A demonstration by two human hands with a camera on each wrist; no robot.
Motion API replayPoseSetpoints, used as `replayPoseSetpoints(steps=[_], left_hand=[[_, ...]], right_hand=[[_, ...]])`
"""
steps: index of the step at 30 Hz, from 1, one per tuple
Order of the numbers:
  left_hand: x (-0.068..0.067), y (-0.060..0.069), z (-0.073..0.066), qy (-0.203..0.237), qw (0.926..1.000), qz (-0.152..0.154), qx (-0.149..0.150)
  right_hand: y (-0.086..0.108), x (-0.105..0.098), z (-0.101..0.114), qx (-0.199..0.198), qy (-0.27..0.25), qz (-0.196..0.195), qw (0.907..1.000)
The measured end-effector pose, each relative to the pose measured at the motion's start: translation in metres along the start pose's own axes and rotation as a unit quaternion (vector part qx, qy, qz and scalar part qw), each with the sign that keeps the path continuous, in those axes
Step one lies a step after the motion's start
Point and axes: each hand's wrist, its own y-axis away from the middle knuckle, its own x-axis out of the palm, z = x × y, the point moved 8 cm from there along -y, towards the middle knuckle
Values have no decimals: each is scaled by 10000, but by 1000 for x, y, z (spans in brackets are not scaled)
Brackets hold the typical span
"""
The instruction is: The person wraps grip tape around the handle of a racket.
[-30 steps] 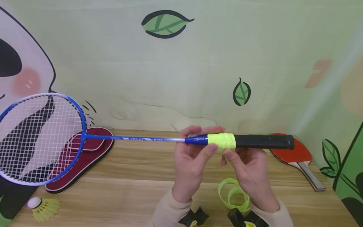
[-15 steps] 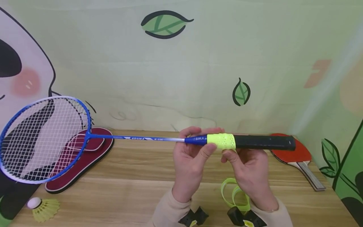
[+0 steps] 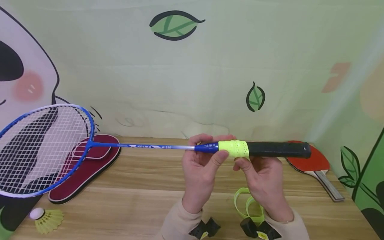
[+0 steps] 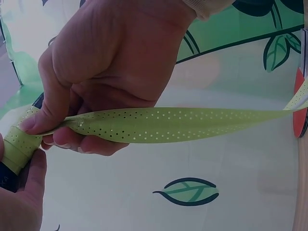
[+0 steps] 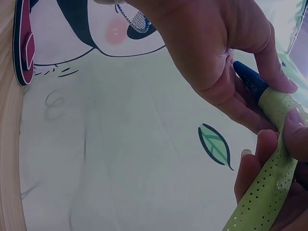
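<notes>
Centre frame: left hand (image 3: 198, 173) grips blue-and-white strung badminton racket (image 3: 147, 146), fingers pinching its wrapped section; right hand (image 3: 266, 181) below black handle (image 3: 277, 149), fingers pinching perforated neon-yellow tape (image 4: 183, 125).

The head view looks forward and down at table (image 3: 135, 206) and wall (image 3: 225, 66) from farther back, while the wrist views sit close and rolled sideways, the left facing the right hand (image 4: 108, 67) with paddle (image 4: 299, 115) at its edge, the right facing the left hand (image 5: 216, 53) and panda (image 5: 106, 14), all sharing the tape (image 3: 233, 148).
</notes>
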Motion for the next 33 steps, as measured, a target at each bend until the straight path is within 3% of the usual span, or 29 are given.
replayPoseSetpoints(steps=[6,19,33], left_hand=[[1,1,-2,-32,10000,-24,0],[-4,1,-4,-271,9992,-274,88],[-6,3,-3,-327,9985,-431,-40]], right_hand=[[0,0,2,-78,-81,-8,9999],[1,1,2,35,430,105,9990],[-2,4,3,-189,-1005,372,9941]])
